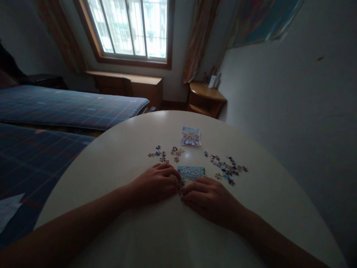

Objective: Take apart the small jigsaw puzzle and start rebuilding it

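A section of joined jigsaw puzzle (192,171) lies flat on the table, its top strip blue with big white letters and a narrow strip of pieces running down its left side. My left hand (164,180) rests along that left edge, its curled fingers closed against the pieces. From the other side, my right hand (209,195) reaches over the puzzle with fingers together, the tips pressing at the lower end of the left strip. Both hands cover part of the puzzle, and any loose piece under the fingertips is hidden.
Loose jigsaw pieces lie in a group at left (163,154), a small cluster (176,150) beside it, and a bigger spread (228,167) at right. A printed picture sheet (190,136) lies behind them. The round white table (117,149) stands near a bed (69,106) and a wall.
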